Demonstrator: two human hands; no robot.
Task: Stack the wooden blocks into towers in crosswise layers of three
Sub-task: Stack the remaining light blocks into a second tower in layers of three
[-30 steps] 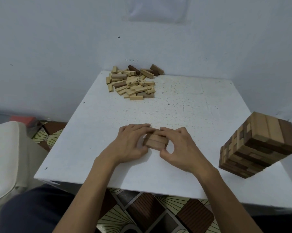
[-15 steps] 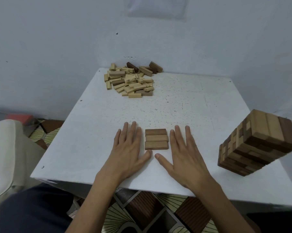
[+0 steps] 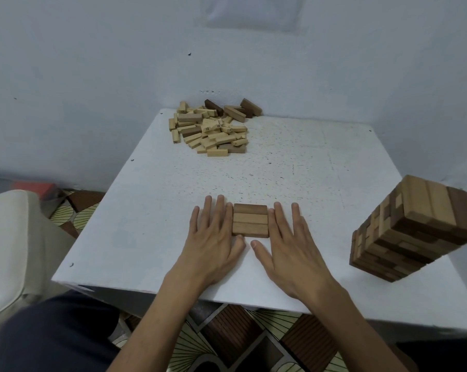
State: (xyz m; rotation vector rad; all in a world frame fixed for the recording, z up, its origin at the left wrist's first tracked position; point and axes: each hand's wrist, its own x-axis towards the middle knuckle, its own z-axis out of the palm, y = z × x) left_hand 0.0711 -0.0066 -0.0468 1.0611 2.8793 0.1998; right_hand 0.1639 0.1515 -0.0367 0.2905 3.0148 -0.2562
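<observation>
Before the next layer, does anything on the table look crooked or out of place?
Nothing stands out. The three-block layer lies flush between the left hand and right hand. The finished tower appears to lean, likely from the wide lens.

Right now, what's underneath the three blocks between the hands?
Only the white table shows around the three blocks; they lie flat on it. Whatever is directly beneath them is covered.

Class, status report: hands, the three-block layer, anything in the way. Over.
Left hand, right hand open, flat, flanking three-block layer. Layer one high, flush. Nothing blocking; loose pile far back, tower at right.
</observation>
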